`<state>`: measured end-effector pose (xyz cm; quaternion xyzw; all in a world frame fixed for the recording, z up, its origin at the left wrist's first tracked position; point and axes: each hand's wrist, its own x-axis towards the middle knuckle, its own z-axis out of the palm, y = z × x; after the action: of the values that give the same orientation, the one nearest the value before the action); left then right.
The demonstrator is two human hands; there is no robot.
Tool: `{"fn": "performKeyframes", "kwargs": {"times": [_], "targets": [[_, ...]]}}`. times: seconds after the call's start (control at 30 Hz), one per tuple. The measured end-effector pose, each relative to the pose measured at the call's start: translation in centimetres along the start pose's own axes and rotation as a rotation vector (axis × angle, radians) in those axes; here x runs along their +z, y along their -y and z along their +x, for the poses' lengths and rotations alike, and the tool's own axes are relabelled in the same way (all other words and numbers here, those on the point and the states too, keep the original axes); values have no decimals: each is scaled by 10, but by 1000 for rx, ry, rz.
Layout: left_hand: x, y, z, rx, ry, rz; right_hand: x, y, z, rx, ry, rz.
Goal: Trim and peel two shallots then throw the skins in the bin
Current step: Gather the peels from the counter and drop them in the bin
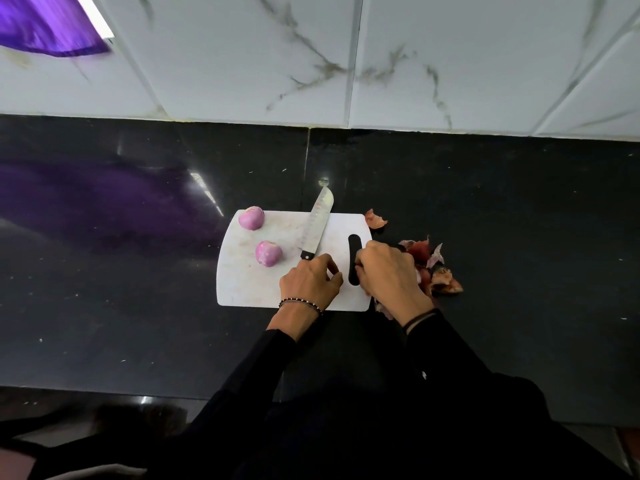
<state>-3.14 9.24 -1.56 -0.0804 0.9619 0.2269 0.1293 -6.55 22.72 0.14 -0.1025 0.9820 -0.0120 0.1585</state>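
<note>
Two peeled pink shallots (251, 218) (268, 253) lie on the left half of a white cutting board (242, 285). A knife (317, 223) lies flat on the board, blade pointing away. Its black handle runs under my left hand (311, 282), whose fingers curl over it. My right hand (389, 275) sits with curled fingers over the board's right edge, beside the handle slot. A heap of reddish shallot skins (438, 271) lies on the counter just right of that hand, partly hidden by it. Whether the right hand holds skins is hidden.
One loose skin (375, 219) lies off the board's far right corner. The black counter (519, 220) stretches to both sides and ends at a marble-tiled wall (346, 64). A purple cloth (52, 26) hangs at the top left. No bin is in view.
</note>
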Motion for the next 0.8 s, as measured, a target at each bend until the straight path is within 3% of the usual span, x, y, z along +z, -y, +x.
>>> {"fn": "performKeyframes", "kwargs": {"times": [0.1,0.27,0.6,0.8], "targets": [[0,-1,0,1,0,-7,0,-2,-1,-3,12,52],[0,-2,-1,5,-10,-33,0,-31,-13,71,-133,283],[3,-11,5,21,-14,-53,-2,-58,-14,155,-212,400],[0,-19,12,53,-3,-52,-9,-54,9,33,-262,251]]}}
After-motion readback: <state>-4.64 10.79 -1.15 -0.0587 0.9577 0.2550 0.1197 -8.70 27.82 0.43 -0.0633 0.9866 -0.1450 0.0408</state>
